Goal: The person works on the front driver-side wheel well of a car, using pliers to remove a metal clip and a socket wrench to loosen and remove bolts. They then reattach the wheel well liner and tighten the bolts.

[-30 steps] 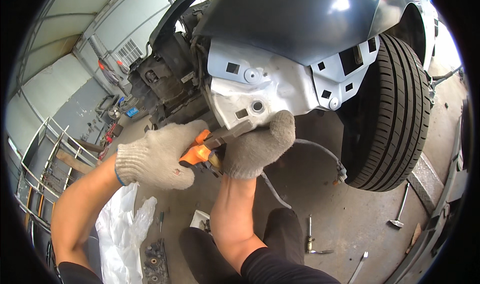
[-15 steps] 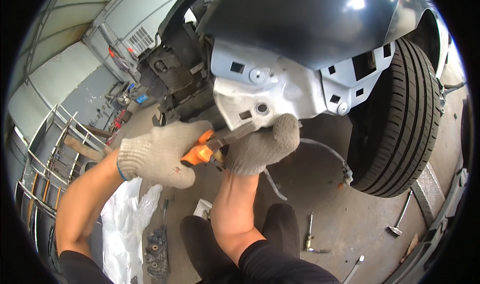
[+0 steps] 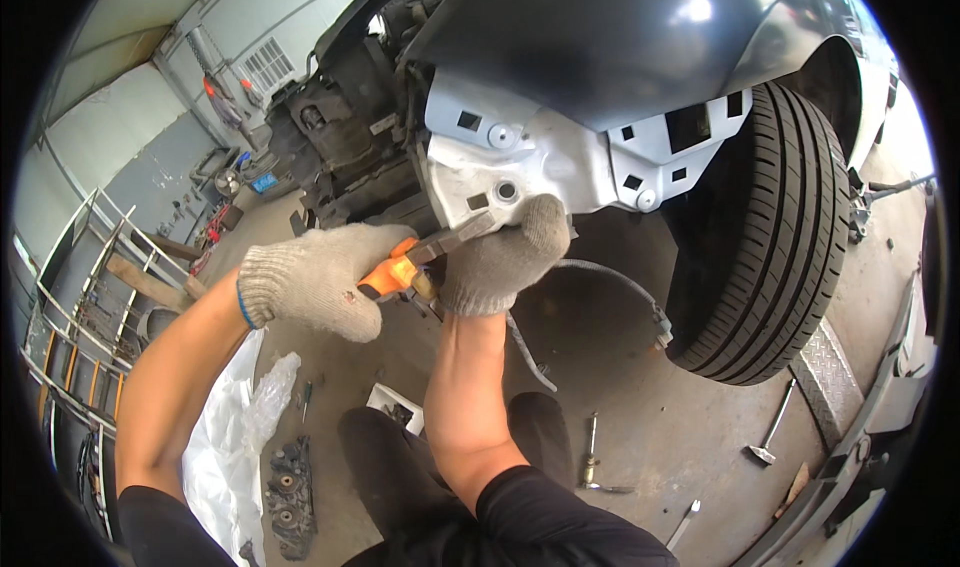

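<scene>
My left hand (image 3: 318, 275), in a knitted grey-beige work glove, is closed round the orange handles of a pair of pliers (image 3: 392, 273). Their grey metal jaws reach to the lower edge of a bare silver metal panel (image 3: 548, 170) at the car's front corner. My right hand (image 3: 508, 257), gloved alike, grips that lower edge beside the jaws, thumb against the front face; its other fingers are mostly hidden. Square holes and a round hole pierce the panel. Above it curves the black fender (image 3: 600, 47).
A tyre (image 3: 775, 247) stands right of the panel, with a corrugated hose and connector (image 3: 660, 327) hanging nearby. On the floor lie a hammer (image 3: 768, 437), a ratchet-like tool (image 3: 591, 457), plastic sheeting (image 3: 225, 447) and a dark car part (image 3: 291, 497). A metal rack (image 3: 90, 317) is at left.
The view has shifted, so the car and tyre appear slightly further left and higher. Both hands keep their places at the panel's lower edge, the pliers still in my left hand.
</scene>
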{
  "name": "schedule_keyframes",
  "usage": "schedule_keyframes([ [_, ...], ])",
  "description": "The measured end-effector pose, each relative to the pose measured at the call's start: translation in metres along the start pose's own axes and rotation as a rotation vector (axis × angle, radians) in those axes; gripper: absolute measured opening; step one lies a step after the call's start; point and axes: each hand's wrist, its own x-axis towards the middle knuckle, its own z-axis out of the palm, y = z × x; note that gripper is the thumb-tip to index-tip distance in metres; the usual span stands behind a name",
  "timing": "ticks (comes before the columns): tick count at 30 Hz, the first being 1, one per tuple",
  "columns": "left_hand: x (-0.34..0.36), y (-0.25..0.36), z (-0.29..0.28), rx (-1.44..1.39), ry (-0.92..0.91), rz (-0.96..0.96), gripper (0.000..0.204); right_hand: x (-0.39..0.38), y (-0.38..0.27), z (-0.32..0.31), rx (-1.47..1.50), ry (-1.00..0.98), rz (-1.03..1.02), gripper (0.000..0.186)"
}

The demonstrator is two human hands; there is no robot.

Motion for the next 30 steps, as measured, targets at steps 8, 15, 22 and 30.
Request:
schedule_keyframes([
  [8, 0.002, 0.008, 0.001, 0.126, 0.115, -0.023, 0.047, -0.006, -0.010, -0.018, 0.377, 0.264, 0.670, 0.025],
  [15, 0.000, -0.003, -0.001, 0.177, 0.235, 0.084, 0.037, 0.017, -0.041, -0.008, 0.793, 0.491, 1.139, 0.039],
  [22, -0.002, 0.003, 0.014, 0.199, 0.364, 0.031, 0.031, 0.030, -0.069, 0.013, 0.746, 0.353, 0.991, 0.070],
  [30, -0.002, -0.016, 0.001, 0.135, 0.100, 0.010, 0.038, 0.004, -0.043, 0.021, 0.713, 0.134, 0.800, 0.073],
])
